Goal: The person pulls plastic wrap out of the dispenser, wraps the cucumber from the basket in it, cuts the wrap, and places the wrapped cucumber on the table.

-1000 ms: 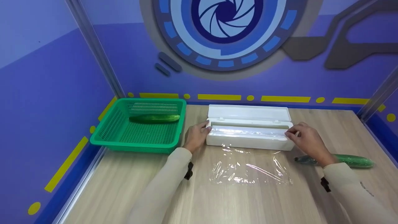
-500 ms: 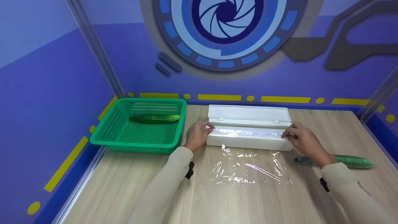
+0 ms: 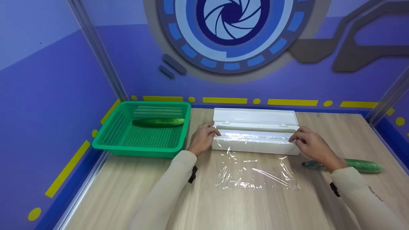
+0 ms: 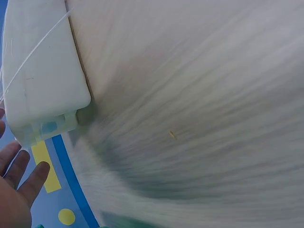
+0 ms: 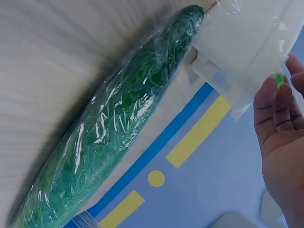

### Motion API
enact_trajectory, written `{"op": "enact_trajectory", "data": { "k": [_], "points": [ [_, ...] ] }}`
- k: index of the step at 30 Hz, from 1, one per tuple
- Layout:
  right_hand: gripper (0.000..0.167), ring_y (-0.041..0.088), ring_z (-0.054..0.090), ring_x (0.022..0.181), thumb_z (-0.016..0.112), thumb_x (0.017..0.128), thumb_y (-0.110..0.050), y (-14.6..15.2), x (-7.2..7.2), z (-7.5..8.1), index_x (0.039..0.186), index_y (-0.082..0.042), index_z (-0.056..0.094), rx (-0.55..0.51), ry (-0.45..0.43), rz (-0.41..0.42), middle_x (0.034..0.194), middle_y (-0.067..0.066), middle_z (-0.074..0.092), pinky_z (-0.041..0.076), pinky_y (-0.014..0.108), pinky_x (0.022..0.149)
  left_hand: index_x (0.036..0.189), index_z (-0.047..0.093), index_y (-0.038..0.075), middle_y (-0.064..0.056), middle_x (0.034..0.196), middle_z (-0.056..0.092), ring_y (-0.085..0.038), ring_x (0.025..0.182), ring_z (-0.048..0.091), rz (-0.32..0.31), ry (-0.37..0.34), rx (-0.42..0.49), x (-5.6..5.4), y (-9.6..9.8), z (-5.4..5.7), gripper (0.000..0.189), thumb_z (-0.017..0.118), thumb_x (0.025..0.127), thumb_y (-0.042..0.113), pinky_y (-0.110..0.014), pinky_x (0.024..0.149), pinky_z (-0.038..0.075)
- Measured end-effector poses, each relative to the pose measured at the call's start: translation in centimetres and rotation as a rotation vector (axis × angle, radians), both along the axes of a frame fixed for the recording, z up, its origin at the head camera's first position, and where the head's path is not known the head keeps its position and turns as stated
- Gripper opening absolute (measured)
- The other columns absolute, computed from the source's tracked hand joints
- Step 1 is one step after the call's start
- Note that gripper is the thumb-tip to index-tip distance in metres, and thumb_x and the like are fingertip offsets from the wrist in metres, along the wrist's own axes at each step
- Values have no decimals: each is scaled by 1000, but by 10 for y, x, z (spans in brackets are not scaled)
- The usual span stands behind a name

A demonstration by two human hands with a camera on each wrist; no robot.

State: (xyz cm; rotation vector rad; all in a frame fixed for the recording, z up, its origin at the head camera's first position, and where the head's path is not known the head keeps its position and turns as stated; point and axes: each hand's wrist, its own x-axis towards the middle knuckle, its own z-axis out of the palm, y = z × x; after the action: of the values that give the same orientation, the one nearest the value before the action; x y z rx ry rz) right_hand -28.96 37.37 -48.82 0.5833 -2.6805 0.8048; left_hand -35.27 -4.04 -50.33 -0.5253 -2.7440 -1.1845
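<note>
Two hands [image 3: 201,139] [image 3: 313,144] touch the box [image 3: 255,147], right pinching a green tab [image 5: 280,80], left's hold unclear.

1. The left hand [image 3: 202,140] moved inward over the left end of the white box [image 3: 252,147], its fingertips settling nearer the front edge.
2. The right hand [image 3: 313,145] edged left, taking its fingertips farther in from the box's right end.
3. On the clear film [image 3: 258,175], the glints just in front of the box shifted.
</note>
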Motion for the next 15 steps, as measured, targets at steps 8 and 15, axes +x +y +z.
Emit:
{"op": "enact_trajectory", "data": {
  "k": [8, 15],
  "points": [
    [17, 11, 49, 74, 69, 93, 10, 1, -2, -5, 99, -4, 78, -7, 92, 21, 91, 0, 60, 41, 23, 64, 107, 83, 6, -17, 148, 60, -36, 140, 52, -7, 43, 21, 2, -2, 2, 24, 60, 100, 3, -52, 115, 41],
    [19, 9, 50, 74, 73, 92, 8, 1, 0, -3, 107, -3, 78, -14, 118, 5, 96, 2, 61, 43, 23, 61, 114, 81, 3, -19, 146, 61, -37, 139, 54, -18, 55, 56, 0, -7, 5, 25, 62, 98, 2, -52, 116, 41]
  ]
}}
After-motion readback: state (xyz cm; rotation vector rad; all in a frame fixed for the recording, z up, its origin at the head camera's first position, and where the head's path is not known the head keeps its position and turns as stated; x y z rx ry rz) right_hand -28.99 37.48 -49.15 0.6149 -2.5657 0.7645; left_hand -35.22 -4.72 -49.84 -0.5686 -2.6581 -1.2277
